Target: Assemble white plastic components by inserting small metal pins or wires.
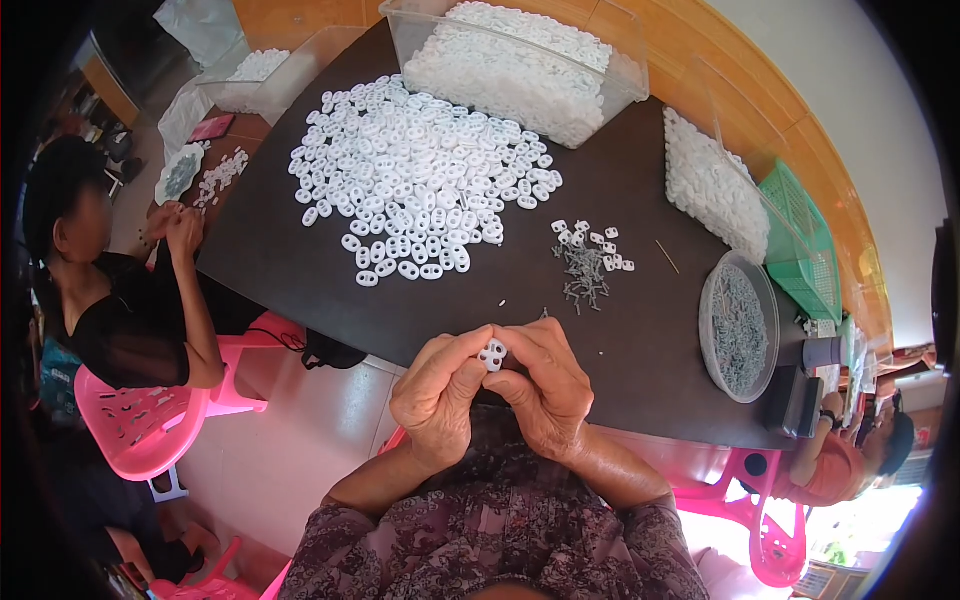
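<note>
Okay so both bare hands are up close to the near edge of the table, fingertips meeting around one little white piece with holes in it (492, 355). The left hand (438, 390) has it pinched between thumb and index finger, and the right hand (552, 390) is doing the same from the other side, other fingers curled in. Can't tell if there's anything tucked behind the piece. Just past the hands on the dark tabletop (640, 335) there's a small heap of grey screw-like bits (582, 272) with a few small white squarish pieces (611, 248) around it. Further out, to the left, sits a massive pile of white oval pieces (420, 170), right up against a clear bin (622, 100) full of white stuff. Over on the right there's a round bowl (776, 330) of more grey bits, near a green basket (820, 250), plus a thin stick (667, 257) lying by itself. Someone in a dark top (130, 320) is sitting off to the left, hands together too.
</note>
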### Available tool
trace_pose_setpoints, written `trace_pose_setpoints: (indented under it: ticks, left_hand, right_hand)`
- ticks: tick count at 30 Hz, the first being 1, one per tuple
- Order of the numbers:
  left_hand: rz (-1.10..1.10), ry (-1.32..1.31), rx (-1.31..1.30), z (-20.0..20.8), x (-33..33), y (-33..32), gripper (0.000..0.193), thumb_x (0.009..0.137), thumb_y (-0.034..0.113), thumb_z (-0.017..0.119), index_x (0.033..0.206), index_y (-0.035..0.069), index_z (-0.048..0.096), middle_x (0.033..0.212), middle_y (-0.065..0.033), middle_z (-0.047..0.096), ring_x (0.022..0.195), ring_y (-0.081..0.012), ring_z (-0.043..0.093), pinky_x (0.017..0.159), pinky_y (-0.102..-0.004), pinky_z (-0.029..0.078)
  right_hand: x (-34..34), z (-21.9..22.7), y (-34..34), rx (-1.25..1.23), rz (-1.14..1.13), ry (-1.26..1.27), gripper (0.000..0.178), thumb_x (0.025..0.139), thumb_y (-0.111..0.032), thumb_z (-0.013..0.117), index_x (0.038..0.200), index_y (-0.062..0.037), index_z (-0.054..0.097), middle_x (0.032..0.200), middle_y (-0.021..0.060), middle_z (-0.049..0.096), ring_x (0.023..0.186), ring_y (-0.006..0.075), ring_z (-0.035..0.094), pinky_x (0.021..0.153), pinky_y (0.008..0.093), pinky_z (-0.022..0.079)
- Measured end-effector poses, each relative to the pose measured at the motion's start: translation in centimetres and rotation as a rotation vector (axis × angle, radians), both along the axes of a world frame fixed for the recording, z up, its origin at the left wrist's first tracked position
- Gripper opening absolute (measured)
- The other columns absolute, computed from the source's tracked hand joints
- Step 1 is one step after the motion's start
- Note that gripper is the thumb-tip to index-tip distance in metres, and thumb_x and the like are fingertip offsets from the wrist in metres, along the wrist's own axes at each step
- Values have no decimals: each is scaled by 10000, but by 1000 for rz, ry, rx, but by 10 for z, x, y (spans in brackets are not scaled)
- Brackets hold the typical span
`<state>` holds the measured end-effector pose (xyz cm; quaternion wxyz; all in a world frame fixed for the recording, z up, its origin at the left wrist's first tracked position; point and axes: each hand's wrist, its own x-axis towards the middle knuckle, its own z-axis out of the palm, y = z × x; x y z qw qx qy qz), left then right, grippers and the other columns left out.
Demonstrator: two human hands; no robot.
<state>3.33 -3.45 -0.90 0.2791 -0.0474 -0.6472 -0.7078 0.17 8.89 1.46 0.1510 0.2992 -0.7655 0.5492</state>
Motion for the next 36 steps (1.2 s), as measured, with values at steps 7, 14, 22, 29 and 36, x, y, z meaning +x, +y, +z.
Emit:
trace_pose_setpoints:
  ticks: [7,14,22,29,36]
  left_hand:
    - [6,37,-5,-1,1,2,240,897,49,628,1110,-62,639,850,-75,616,727,-125,550,624,-230,444]
    - [-4,71,22,-5,-1,3,231,894,49,632,1097,-60,643,857,-81,626,726,-130,555,623,-236,449]
    - [33,75,68,-9,-3,8,204,896,81,640,1059,-41,660,857,-74,629,727,-131,557,626,-238,448]
    - [42,74,87,-11,-2,10,213,906,111,636,1051,-43,657,858,-74,628,733,-132,552,634,-240,444]
    - [44,94,114,-13,-4,14,220,916,128,627,1055,-42,644,857,-66,612,724,-122,529,624,-236,428]
  right_hand:
    - [0,-3,-1,-16,-41,55,356,791,-154,723,1068,56,645,935,130,658,778,228,564,674,303,460]
    - [1,-3,-2,-30,-65,68,346,786,-157,722,1055,50,652,907,125,667,763,229,571,666,307,462]
    - [2,-7,-4,-14,-112,90,325,793,-148,718,1051,40,655,903,117,667,756,226,576,658,301,468]
    - [3,-7,-4,4,-130,98,316,798,-145,714,1050,36,653,893,117,664,748,232,578,648,302,471]
    - [1,-8,-6,15,-141,186,375,705,-23,750,1056,47,639,885,129,645,699,250,564,586,309,467]
